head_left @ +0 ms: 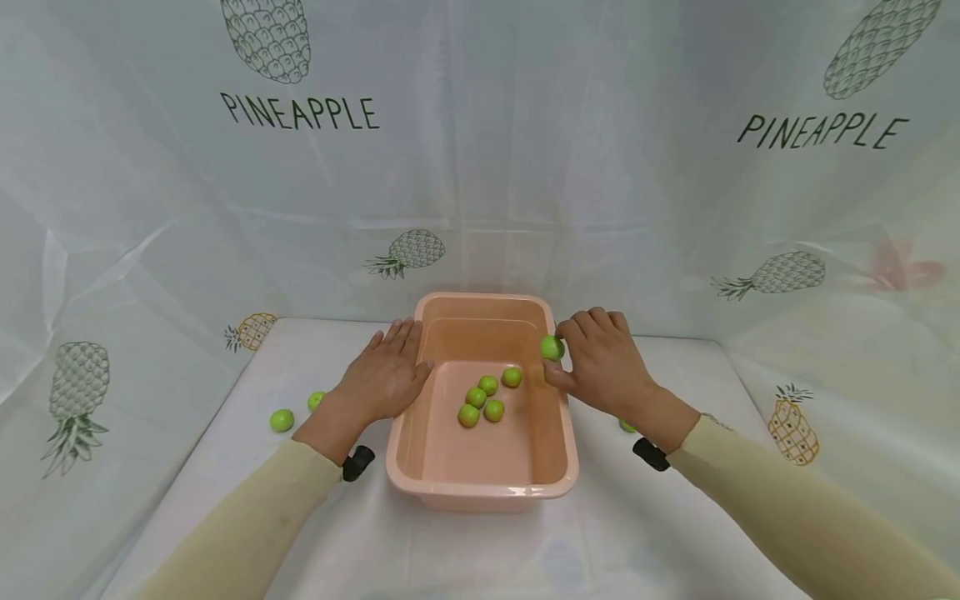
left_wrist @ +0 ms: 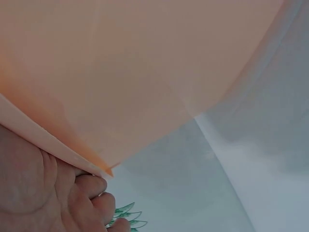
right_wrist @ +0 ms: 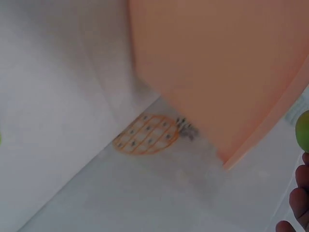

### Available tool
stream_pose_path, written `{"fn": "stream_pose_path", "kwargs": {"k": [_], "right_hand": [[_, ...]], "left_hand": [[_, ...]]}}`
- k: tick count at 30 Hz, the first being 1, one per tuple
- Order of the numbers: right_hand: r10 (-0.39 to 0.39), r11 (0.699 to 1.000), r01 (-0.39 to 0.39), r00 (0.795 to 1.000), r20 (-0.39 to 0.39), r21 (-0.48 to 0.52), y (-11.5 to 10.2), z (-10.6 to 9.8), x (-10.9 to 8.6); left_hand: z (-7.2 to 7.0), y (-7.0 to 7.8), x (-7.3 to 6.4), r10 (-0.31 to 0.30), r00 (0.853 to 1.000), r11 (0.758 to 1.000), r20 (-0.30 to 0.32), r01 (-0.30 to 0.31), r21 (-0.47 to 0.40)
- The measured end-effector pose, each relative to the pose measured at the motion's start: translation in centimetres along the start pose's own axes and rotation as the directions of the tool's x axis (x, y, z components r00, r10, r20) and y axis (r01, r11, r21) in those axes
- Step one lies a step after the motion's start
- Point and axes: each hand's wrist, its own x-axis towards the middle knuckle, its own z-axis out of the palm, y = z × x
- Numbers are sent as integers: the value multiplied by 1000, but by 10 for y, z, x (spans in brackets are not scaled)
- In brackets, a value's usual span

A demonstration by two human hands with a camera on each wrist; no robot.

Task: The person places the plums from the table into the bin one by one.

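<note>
A peach-coloured plastic basin (head_left: 483,490) stands on the white-covered table, several small round green fruits (head_left: 476,397) lying on its floor. At its right rim my right hand (head_left: 603,358) pinches another green fruit (head_left: 552,347) between thumb and fingers, level with the rim. The same fruit shows at the edge of the right wrist view, fingertips (right_wrist: 299,200) beneath it. My left hand (head_left: 382,367) rests on the left rim with straight fingers, palm down. From below, the left wrist view shows that hand's underside against the rim and the basin's outer wall (left_wrist: 120,72).
Two green fruits (head_left: 282,420) lie on the table at the left, one partly behind my left wrist. Another fruit (head_left: 627,426) is mostly hidden behind the right wrist. A pineapple-printed sheet (head_left: 525,167) hangs behind the table.
</note>
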Motion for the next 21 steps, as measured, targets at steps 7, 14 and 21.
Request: {"fn": "stream_pose_path", "kwargs": {"k": [7, 14, 21], "right_hand": [[-75, 995, 72, 997, 34, 76, -32, 10, 13], [-104, 989, 81, 976, 193, 125, -57, 18, 17], [-178, 984, 167, 958, 225, 68, -70, 27, 19]], "left_hand": [[0, 0, 0, -10, 1000, 1000, 6, 10, -13], [1, -1, 0, -7, 1000, 999, -2, 7, -31], [1, -1, 0, -8, 1000, 999, -4, 8, -41]]}}
